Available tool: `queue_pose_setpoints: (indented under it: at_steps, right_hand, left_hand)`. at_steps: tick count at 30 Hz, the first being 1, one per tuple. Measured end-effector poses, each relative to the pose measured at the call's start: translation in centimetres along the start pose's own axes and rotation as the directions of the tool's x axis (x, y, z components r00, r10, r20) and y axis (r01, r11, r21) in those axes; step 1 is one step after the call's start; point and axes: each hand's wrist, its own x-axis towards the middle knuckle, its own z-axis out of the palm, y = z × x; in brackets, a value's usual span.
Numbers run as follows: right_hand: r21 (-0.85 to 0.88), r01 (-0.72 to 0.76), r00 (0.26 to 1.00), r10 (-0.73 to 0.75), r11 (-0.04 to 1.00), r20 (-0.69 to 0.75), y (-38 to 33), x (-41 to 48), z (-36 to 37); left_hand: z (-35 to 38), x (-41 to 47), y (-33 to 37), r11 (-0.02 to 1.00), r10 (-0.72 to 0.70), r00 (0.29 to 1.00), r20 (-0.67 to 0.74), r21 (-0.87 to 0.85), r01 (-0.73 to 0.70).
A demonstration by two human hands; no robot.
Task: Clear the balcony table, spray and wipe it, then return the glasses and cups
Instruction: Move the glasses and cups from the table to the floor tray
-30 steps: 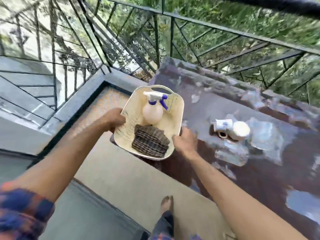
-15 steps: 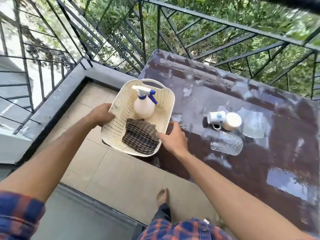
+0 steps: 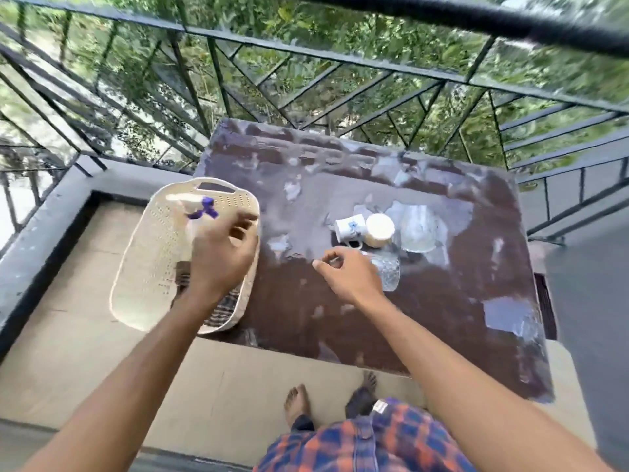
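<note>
Cream perforated plastic basket [image 3: 146,253] sits on the brown table's [image 3: 442,301] left edge. Your left hand [image 3: 221,260] hovers over it, loosely curled, empty; your right hand [image 3: 350,274], relaxed and empty, hangs beside the clear glass tumbler [image 3: 389,275].

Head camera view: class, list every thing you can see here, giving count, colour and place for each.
table: one, dark brown with pale patches, beside the railing
basket: one, cream, at the table's left edge
spray bottle: one, white with purple trigger, in the basket
cloth: one, dark checked, in the basket
cups: two, white and cream, mid-table
glasses: two, clear, beside the cups
railing: one, black, behind the table
feet: two, bare, on the floor
left grip: one, above the basket, empty
right grip: one, above the table near a glass
</note>
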Motion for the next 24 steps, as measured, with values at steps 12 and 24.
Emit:
queue_pose_setpoints:
  at_steps: [12,24]
  right_hand:
    - [0.112,-0.136,0.964,0.158,0.984,-0.213,12.7,5.4,-9.8]
    - [0.134,-0.272,0.954,0.285,0.953,-0.089,15.6,17.7,-10.9]
  left_hand:
    - [19.2,-3.6,4.4,0.978,0.067,0.862,0.502,0.138,-0.156]
    - [24.3,-0.4,5.2,0.820,-0.172,0.613,0.771,0.457,-0.346]
